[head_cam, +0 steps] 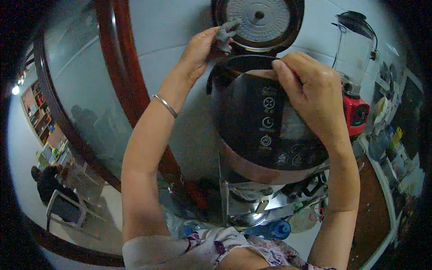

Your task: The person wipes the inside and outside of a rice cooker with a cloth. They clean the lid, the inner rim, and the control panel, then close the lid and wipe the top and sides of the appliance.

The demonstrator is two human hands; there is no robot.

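Note:
A dark electric rice cooker (pixel 249 114) with touch icons on its front stands before me, its round lid (pixel 258 17) raised and the lid's metal inner plate showing. My left hand (pixel 206 47), with a silver bangle on the forearm, holds a crumpled grey cloth (pixel 227 33) at the lid's lower left edge. Bent over the cooker's upper right rim, my right hand (pixel 308 84) grips it between thumb and curled fingers. The inside of the cooker is hidden.
Right of the cooker stands a blender (pixel 356 60) with a red base. A blue plastic bottle (pixel 278 229) lies below, near a metal sink (pixel 248 217). A dark red wooden frame (pixel 125 60) rises at the left. Beyond it, a person (pixel 52 184) sits on a chair.

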